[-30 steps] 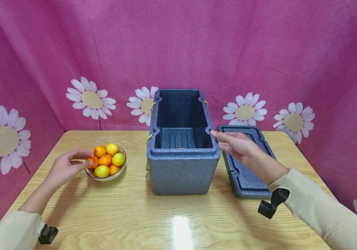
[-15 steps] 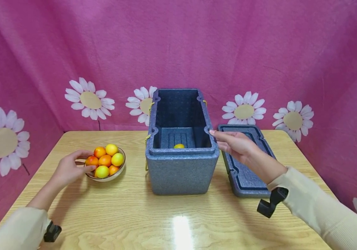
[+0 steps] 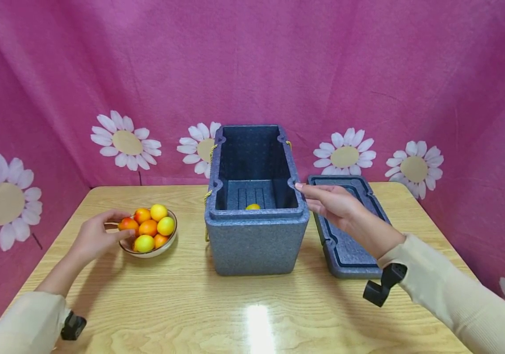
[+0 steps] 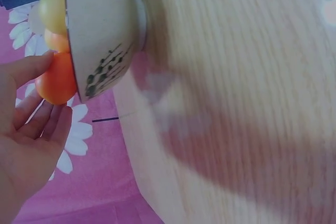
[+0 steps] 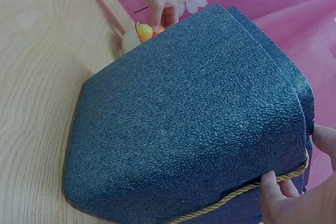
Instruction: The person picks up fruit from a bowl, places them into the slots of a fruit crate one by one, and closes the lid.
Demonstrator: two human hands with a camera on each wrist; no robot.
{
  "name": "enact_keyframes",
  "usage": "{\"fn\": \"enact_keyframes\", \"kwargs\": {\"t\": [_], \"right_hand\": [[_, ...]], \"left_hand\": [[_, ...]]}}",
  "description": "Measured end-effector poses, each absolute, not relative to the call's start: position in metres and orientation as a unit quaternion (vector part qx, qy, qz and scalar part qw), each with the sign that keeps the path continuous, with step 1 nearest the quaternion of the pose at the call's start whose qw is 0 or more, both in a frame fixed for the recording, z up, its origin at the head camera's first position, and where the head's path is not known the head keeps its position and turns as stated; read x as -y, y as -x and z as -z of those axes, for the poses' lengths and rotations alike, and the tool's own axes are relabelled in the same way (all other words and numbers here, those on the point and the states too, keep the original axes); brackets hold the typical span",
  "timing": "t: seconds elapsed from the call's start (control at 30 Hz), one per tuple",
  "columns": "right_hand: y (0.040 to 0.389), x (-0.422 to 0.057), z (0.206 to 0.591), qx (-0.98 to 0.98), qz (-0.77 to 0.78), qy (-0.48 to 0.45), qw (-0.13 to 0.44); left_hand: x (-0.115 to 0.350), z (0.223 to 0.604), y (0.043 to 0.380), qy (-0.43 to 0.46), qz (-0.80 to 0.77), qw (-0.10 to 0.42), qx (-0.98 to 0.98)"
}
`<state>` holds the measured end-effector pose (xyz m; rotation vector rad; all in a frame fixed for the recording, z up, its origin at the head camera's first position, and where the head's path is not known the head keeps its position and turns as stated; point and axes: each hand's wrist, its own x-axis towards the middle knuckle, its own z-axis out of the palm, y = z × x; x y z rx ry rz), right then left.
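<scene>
My left hand point(image 3: 97, 233) pinches an orange-red round fruit point(image 4: 56, 78) between thumb and fingers at the left rim of a bowl point(image 4: 102, 30). More fruit is piled in that bowl, among it a yellow one point(image 3: 159, 212) and an orange one point(image 3: 148, 227). A dark grey foam box point(image 3: 256, 248) stands uncovered at the middle of the table, a single yellow fruit point(image 3: 253, 207) on its ribbed floor. At the box's right side is my right hand point(image 3: 334, 201), thumb against the rim and fingertips by the yellow rope point(image 5: 231, 199); the box hides part of the fingers in the head view.
The box's grey lid point(image 3: 354, 241) lies flat on the wooden table point(image 3: 181, 305), right of the box under my right forearm. Behind and beside the table hangs a pink cloth point(image 3: 252, 59) with white daisies.
The yellow fruit in the box has come into fuller view on its floor. My left hand has closed in on the orange-red fruit, which has shifted slightly left. My right hand stays at the box.
</scene>
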<state>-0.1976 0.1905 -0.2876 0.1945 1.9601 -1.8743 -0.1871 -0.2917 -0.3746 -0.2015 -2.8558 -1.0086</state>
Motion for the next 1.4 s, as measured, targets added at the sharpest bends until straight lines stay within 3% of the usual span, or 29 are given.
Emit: {"fn": "enact_keyframes", "kwargs": {"t": [0.5, 0.83, 1.4], "right_hand": [[0.197, -0.19, 0.289, -0.713, 0.664, -0.076, 0.214], [0.197, -0.19, 0.289, -0.713, 0.664, -0.078, 0.212], [0.197, -0.191, 0.288, -0.711, 0.667, -0.068, 0.213]], "left_hand": [[0.273, 0.356, 0.192, 0.061, 0.36, 0.096, 0.926], [0.255, 0.339, 0.203, 0.045, 0.379, 0.057, 0.923], [0.217, 0.324, 0.219, 0.077, 0.435, 0.043, 0.896]]}}
